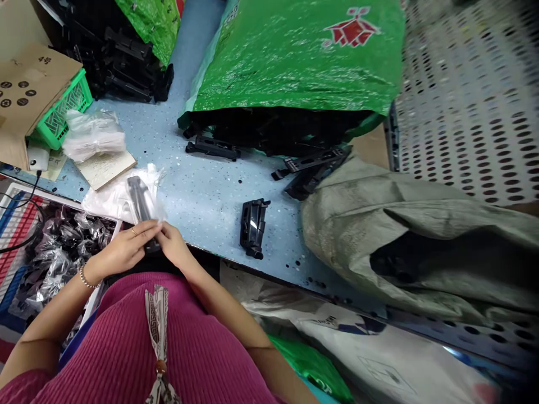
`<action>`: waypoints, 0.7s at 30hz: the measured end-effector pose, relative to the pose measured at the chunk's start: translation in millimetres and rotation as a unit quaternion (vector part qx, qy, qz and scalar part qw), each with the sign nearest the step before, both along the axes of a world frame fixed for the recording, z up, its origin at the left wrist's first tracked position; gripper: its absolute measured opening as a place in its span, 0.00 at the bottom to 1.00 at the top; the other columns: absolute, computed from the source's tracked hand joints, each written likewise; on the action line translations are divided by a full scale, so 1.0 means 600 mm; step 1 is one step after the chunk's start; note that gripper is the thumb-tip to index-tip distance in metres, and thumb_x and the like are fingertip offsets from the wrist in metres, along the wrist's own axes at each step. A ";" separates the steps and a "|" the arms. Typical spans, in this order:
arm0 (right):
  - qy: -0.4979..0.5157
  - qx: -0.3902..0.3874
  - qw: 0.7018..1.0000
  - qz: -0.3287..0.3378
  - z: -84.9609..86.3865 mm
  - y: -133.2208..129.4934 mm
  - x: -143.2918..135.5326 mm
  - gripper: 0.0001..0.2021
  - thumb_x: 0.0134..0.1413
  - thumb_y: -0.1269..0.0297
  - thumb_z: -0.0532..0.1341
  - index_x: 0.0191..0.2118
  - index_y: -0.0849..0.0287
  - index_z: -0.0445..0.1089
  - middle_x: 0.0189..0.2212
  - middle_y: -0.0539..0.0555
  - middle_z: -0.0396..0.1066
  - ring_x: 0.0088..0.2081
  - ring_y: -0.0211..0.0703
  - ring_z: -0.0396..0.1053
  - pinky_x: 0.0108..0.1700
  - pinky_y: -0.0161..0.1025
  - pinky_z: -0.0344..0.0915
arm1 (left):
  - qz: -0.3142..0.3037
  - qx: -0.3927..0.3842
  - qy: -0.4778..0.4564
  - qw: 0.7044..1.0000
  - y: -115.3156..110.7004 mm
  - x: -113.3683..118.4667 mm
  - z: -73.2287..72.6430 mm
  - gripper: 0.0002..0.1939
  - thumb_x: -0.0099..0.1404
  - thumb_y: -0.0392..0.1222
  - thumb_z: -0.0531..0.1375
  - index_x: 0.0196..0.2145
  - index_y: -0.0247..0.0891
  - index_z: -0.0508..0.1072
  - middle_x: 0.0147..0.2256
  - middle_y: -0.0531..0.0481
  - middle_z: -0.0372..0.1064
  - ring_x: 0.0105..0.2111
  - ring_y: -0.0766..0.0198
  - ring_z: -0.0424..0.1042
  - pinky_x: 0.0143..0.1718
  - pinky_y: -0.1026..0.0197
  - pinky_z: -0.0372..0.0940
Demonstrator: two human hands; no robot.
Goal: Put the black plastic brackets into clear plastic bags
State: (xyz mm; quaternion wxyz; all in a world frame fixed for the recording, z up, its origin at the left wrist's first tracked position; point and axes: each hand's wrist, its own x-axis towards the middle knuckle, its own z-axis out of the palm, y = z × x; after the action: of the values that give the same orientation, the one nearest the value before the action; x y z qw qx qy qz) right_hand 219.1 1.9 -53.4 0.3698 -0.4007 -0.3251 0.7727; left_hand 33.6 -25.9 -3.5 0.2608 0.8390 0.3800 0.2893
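Note:
A black plastic part in a clear plastic bag is between my hands at the table's front edge. My left hand closes on the bag's near end, fingers bent over it. Against it, my right hand pinches the same end with thumb and fingers. Flat clear bags lie under and behind the bagged part. To the right, a loose black plastic part rests on the blue speckled table. The bag's near end is partly hidden by my fingers.
A big green sack spills black parts toward me. A grey sack slumps at the right. At left are a stack of clear bags, a green basket and a cardboard box. Bagged parts fill a container below.

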 end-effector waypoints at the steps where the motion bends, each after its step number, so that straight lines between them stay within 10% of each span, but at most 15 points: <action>1: 0.037 -0.025 0.999 0.013 -0.001 -0.002 0.002 0.14 0.54 0.52 0.69 0.34 0.57 0.71 0.27 0.48 0.70 0.27 0.37 0.66 0.27 0.32 0.63 | 0.001 -0.006 -0.019 1.000 -0.002 -0.004 0.002 0.42 0.67 0.23 0.51 0.74 0.49 0.50 0.67 0.42 0.62 0.66 0.56 0.65 0.66 0.50 0.66; 5: 0.115 -0.090 0.988 0.046 -0.008 -0.006 -0.003 0.16 0.58 0.48 0.65 0.34 0.57 0.69 0.22 0.47 0.65 0.19 0.32 0.55 0.19 0.30 0.53 | 0.008 -0.010 -0.034 0.999 -0.006 -0.015 0.004 0.41 0.67 0.22 0.51 0.73 0.50 0.53 0.66 0.42 0.63 0.66 0.58 0.66 0.65 0.52 0.67; 11: -0.036 0.089 0.985 0.142 0.044 -0.027 -0.011 0.14 0.62 0.52 0.64 0.41 0.59 0.74 0.29 0.50 0.73 0.29 0.38 0.70 0.32 0.35 0.69 | 0.027 0.021 0.057 0.998 -0.048 -0.010 0.076 0.28 0.69 0.35 0.61 0.66 0.39 0.67 0.55 0.37 0.73 0.56 0.52 0.75 0.56 0.51 0.75; 15: 0.041 0.100 0.936 0.335 0.086 -0.028 0.026 0.20 0.65 0.54 0.63 0.56 0.60 0.73 0.40 0.55 0.77 0.36 0.39 0.75 0.42 0.40 0.72 | 0.062 -0.156 0.080 0.983 -0.067 -0.125 0.130 0.15 0.70 0.42 0.62 0.54 0.46 0.78 0.50 0.45 0.79 0.51 0.56 0.78 0.53 0.57 0.74; 21: -0.150 0.154 0.965 0.151 0.068 0.014 0.113 0.19 0.67 0.56 0.60 0.58 0.59 0.73 0.43 0.57 0.79 0.41 0.40 0.76 0.47 0.41 0.73 | 0.296 -0.331 0.195 0.875 0.024 -0.364 -0.013 0.17 0.50 0.57 0.66 0.25 0.39 0.79 0.24 0.45 0.77 0.24 0.52 0.76 0.28 0.55 0.72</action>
State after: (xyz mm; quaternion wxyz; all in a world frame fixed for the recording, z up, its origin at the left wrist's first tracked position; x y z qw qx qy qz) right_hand 287.2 10.3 -12.6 0.2529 -0.3962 -0.5485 0.6915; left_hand -184.5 -11.3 -11.6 0.3466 0.5913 0.7270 0.0409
